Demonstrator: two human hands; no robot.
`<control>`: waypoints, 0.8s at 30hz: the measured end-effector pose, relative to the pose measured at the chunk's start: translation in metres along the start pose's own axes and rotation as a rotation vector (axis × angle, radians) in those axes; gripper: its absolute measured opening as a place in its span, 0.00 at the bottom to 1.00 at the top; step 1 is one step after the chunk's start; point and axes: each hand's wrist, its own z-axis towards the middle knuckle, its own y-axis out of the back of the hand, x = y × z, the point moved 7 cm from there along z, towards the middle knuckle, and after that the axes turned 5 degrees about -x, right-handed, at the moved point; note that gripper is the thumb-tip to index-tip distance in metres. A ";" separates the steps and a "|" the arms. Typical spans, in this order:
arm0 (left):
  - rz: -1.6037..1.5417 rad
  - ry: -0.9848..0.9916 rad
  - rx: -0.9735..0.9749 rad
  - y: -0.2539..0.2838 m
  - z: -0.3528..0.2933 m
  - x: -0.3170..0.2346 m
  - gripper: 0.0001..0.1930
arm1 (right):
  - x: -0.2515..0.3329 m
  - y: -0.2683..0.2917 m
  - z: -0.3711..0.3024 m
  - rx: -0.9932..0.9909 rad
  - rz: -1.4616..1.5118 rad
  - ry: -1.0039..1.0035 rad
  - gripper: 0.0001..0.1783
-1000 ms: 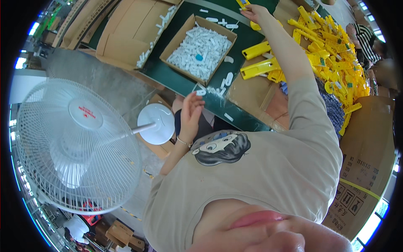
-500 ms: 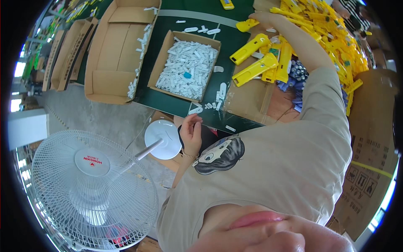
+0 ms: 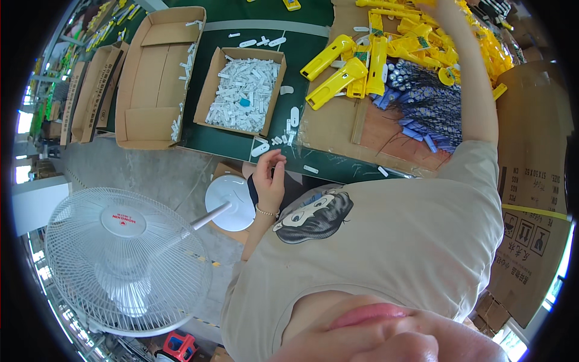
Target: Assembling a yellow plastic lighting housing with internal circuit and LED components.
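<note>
My left hand (image 3: 269, 179) hangs in front of the table's near edge, below the small white parts. Its fingers are loosely bent, thumb apart, and nothing shows in them. My right arm reaches across to the far right, where my right hand (image 3: 439, 8) is at the heap of yellow plastic housings (image 3: 491, 45). The upper picture edge cuts that hand off, so its grip is hidden. Two larger yellow housings (image 3: 336, 83) lie on the cardboard sheet, left of the heap. Beside my right forearm lies a bundle of blue parts with thin dark wires (image 3: 425, 99).
A cardboard box (image 3: 199, 114) full of small white parts stands on the green table (image 3: 241, 25). Left of it is a larger open carton (image 3: 142, 90). A white fan (image 3: 123, 259) and round white stool seat (image 3: 232, 205) stand near my left. A tall carton (image 3: 528, 157) rises at the right.
My right hand has moved right and farther away, over the heap. The yellow piece it touched is gone from its spot, and more wired blue parts show. The view has shifted slightly.
</note>
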 end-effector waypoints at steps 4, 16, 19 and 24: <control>0.003 -0.056 0.058 -0.019 0.001 -0.008 0.12 | 0.113 -0.083 -0.107 0.091 0.318 1.059 0.28; 0.114 -0.073 0.050 -0.015 -0.012 -0.030 0.12 | 0.133 -0.088 -0.140 -0.066 0.196 1.067 0.25; 0.167 -0.337 -0.048 -0.010 0.000 -0.060 0.15 | 0.120 -0.045 -0.157 0.472 1.399 0.982 0.31; -0.074 -0.349 0.269 -0.047 0.030 -0.110 0.21 | 0.163 -0.046 -0.216 0.694 1.970 0.790 0.38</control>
